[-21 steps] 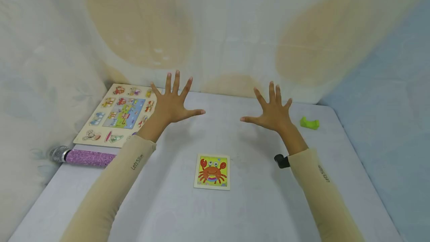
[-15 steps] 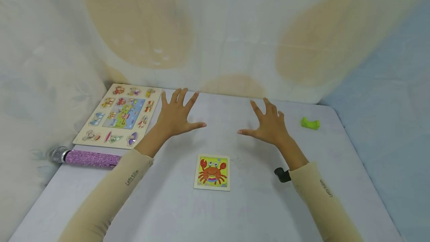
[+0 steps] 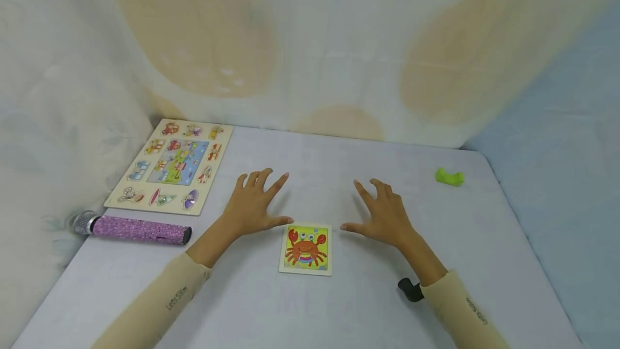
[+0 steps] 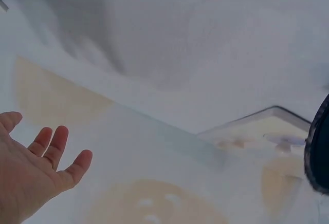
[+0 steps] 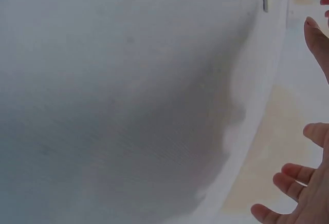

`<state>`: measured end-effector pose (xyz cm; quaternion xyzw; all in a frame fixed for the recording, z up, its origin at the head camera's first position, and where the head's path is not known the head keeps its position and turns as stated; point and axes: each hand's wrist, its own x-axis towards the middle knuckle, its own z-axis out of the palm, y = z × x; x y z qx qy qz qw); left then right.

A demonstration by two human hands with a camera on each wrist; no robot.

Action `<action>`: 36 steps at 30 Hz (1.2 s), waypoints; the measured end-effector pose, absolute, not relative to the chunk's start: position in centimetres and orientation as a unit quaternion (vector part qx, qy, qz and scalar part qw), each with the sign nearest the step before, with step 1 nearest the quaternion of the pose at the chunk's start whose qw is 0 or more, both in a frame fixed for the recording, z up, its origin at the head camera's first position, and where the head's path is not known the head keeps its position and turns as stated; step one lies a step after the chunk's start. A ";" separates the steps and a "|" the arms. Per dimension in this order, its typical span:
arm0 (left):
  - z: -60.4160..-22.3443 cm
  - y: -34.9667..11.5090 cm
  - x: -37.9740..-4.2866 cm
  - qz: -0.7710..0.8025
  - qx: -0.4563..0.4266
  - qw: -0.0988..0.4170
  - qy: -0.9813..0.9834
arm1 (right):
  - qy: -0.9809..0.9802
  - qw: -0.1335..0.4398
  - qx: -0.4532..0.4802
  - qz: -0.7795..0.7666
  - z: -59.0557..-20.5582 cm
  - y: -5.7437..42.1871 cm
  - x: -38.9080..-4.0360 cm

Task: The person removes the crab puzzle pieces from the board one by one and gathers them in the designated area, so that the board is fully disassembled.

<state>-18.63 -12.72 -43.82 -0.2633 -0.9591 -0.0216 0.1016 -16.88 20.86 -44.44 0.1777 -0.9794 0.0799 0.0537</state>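
A small square crab puzzle [image 3: 306, 249], with a red crab on yellow in a pale frame, lies flat on the white-covered table. My left hand [image 3: 252, 206] hovers at its upper left, fingers spread and thumb tip overlapping the puzzle's corner in the head view. To the upper right of the puzzle is my right hand [image 3: 385, 214], also spread, with its thumb pointing toward the puzzle. Both hands hold nothing. In the left wrist view the left hand [image 4: 41, 167] shows relaxed fingers above the cloth. The right wrist view has the right hand [image 5: 303, 183] at its right edge.
A large wooden peg puzzle board [image 3: 167, 206] with colourful pictures lies at the back left. In front of it rests a purple glittery microphone [image 3: 140, 229]. A bright green curved piece [image 3: 449, 177] sits at the back right. Patterned curtains [image 3: 339, 58] surround the table.
Both hands have come down and toward the person, from near the table's far edge to beside the crab puzzle. Their fingers have bent slightly. The objects have stayed put.
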 end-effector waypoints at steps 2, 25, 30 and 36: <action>-44.3 -12.7 -18.0 -0.028 -0.271 0.106 -0.956 | -0.979 0.057 0.181 0.077 -44.8 20.8 -16.4; -46.7 -13.3 -14.4 -0.053 -0.303 0.060 -0.950 | -0.969 0.062 0.222 0.083 -46.0 20.2 -13.8; -47.0 -13.4 -14.0 -0.057 -0.311 0.057 -0.947 | -0.968 0.056 0.232 0.082 -46.1 20.1 -13.4; -47.2 -13.7 -13.6 -0.051 -0.315 0.048 -0.946 | -0.964 0.047 0.247 0.082 -46.2 20.2 -12.9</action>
